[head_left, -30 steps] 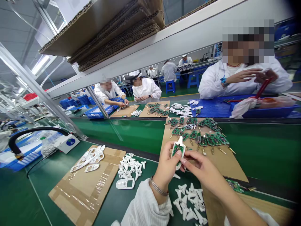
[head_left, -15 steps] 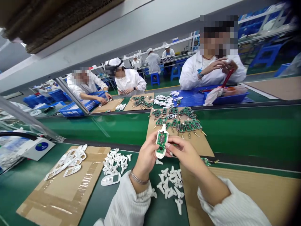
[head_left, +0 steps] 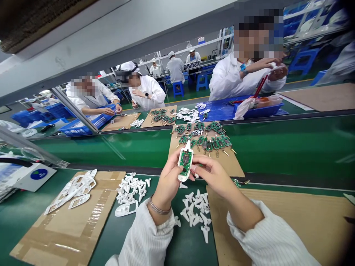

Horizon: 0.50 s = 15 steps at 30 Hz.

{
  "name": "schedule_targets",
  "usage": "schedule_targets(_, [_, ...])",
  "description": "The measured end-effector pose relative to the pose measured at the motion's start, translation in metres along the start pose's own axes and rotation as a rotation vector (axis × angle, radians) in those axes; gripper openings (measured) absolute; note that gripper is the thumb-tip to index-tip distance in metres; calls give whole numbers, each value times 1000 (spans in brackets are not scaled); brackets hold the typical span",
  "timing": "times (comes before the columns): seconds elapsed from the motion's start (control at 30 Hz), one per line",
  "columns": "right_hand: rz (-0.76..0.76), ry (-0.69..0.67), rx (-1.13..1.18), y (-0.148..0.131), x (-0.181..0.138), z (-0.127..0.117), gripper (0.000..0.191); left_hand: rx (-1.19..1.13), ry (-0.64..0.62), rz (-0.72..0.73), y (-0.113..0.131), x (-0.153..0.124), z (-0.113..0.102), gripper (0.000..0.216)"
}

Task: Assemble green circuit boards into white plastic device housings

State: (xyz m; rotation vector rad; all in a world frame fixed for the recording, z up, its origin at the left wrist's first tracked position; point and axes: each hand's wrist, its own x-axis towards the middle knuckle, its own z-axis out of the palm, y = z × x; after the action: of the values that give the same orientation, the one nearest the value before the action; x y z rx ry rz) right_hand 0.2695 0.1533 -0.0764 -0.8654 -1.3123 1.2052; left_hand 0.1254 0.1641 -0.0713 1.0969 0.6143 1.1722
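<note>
A white plastic housing [head_left: 181, 177] with a pointed tip is held upright in front of me, a green circuit board [head_left: 185, 159] lying inside it. My left hand [head_left: 169, 177] is closed around its left side, thumb over the lower part of the board. From the right, my right hand [head_left: 209, 170] pinches the lower right edge with thumb and fingers. Below my hands lies a pile of small white plastic pieces [head_left: 195, 208]. Another such pile [head_left: 131, 187] is on the left, beside a loose white housing half [head_left: 127, 209].
More circuit boards with brass tips [head_left: 213, 142] lie on cardboard [head_left: 233, 168] across the green channel. White frames [head_left: 79, 186] rest on taped cardboard [head_left: 69, 225] at left. Bare cardboard [head_left: 277, 221] covers the right. Co-workers in white coats sit opposite, near a blue basket [head_left: 79, 127].
Both hands still hold the housing in nearly the same pose. The whole view has shifted slightly. Opposite, co-workers' hands have moved.
</note>
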Motion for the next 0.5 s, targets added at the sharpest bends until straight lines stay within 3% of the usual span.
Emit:
schedule_targets(0.23, [-15,31,15,1,0,2,14,59,-18,28,-2,-1,-2,46])
schedule_targets(0.5, [5,24,93,3,0,3,16,347,36,131,-8,-2,-8,45])
